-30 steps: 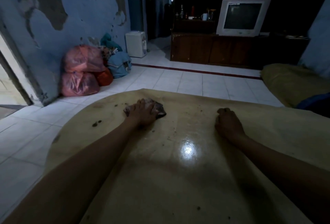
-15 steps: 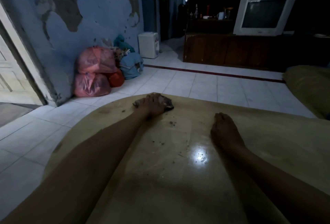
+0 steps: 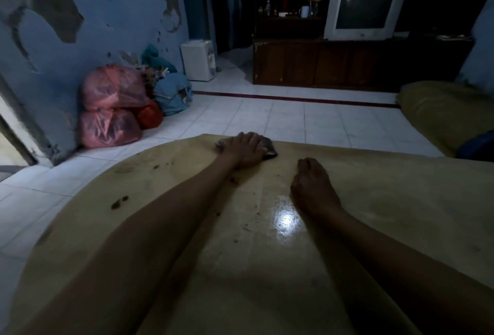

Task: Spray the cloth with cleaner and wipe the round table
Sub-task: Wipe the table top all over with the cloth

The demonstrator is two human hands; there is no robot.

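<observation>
The round yellowish table (image 3: 401, 214) fills the lower part of the view, with dark crumbs and smudges scattered on it. My left hand (image 3: 244, 149) lies flat on a dark cloth (image 3: 269, 147) at the table's far edge, pressing it down; only the cloth's right and left ends show. My right hand (image 3: 311, 187) rests on the table as a loose fist, empty, a little nearer and to the right of the cloth. No spray bottle is in view.
Red and blue plastic bags (image 3: 112, 107) are piled against the peeling blue wall at the left. A white box (image 3: 199, 60) stands on the tiled floor. A dark cabinet (image 3: 347, 62) carries a television (image 3: 365, 8). A yellow cushion (image 3: 446, 112) lies at the right.
My left hand slid the cloth from the table's left-middle out to the far edge and slightly right. My right fist stayed on the table. The head camera shifted.
</observation>
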